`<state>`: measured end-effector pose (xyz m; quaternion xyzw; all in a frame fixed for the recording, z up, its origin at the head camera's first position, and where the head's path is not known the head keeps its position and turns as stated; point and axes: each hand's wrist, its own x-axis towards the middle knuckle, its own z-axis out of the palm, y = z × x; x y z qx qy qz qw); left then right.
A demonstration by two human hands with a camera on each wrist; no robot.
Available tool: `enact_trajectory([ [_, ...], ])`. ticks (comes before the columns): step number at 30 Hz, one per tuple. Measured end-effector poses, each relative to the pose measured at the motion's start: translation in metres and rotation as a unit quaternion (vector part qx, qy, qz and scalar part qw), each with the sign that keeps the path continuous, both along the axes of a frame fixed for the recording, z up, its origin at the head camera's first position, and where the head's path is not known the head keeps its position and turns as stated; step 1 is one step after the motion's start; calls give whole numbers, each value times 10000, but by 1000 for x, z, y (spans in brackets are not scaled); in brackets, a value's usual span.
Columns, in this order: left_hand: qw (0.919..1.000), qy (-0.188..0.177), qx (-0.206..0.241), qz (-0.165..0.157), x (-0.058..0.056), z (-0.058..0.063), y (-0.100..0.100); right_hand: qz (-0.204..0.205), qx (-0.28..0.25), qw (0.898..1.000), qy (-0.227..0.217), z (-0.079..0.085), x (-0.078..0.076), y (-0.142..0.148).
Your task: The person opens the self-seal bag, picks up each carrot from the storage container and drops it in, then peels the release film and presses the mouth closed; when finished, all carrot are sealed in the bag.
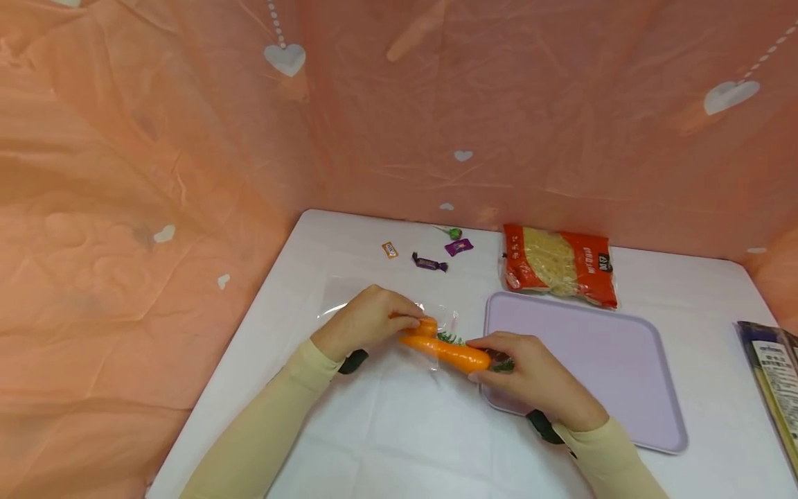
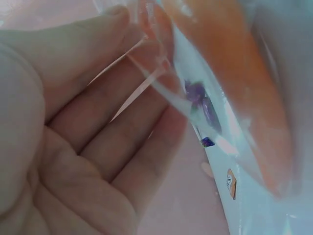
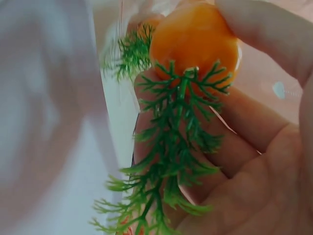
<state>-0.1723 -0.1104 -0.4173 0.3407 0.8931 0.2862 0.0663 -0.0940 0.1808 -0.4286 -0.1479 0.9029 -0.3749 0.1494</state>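
My right hand (image 1: 530, 367) grips an orange carrot (image 1: 461, 355) by its thick end, thumb and fingers around it. Its green leafy top (image 3: 171, 132) hangs past the palm in the right wrist view. The carrot's narrow end points left and overlaps a clear plastic bag (image 1: 343, 290). With thumb and fingers, my left hand (image 1: 377, 315) pinches the bag's film (image 2: 156, 81). Close by its fingertips is a second carrot (image 1: 426, 327), partly hidden by that hand, with green leaves (image 1: 449, 338) toward the right.
A lilac tray (image 1: 580, 381) lies under and beyond the right forearm. Behind it is a red food packet (image 1: 557, 267) with a see-through middle. Wrapped sweets (image 1: 430, 263) and a green lollipop (image 1: 455, 234) lie toward the back. A dark package (image 1: 773, 374) sits at the right edge.
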Motion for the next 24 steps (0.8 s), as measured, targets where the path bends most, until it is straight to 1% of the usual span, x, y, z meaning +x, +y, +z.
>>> enact_trajectory([
  [3, 9999, -61, -63, -108, 0, 1, -1, 42, -55, 10000, 2, -1, 0, -4],
  [7, 9995, -170, -159, -208, 0, 2, -1, 162, -108, 9996, 194, -3, -1, -9],
  [11, 9994, -216, -157, -241, 1, 2, -2, 247, -128, 9989, 366, -7, -2, -15],
  [14, 9993, -264, -104, -230, 2, 2, -2, 396, -104, 9969, 677, -10, -2, -20],
  [17, 9993, -312, -53, -199, 3, 1, -3, 551, -29, 9925, 1087, -12, -3, -25],
  [19, 9994, -312, -41, -171, 4, 1, -4, 605, 26, 9899, 1283, -14, -3, -29],
  [21, 9994, -301, -42, -138, 5, 1, -4, 599, 47, 9898, 1291, -15, -3, -33],
  [24, 9997, -189, -97, -108, 6, 0, -6, 528, 10, 9924, 1113, -15, -4, -39],
])
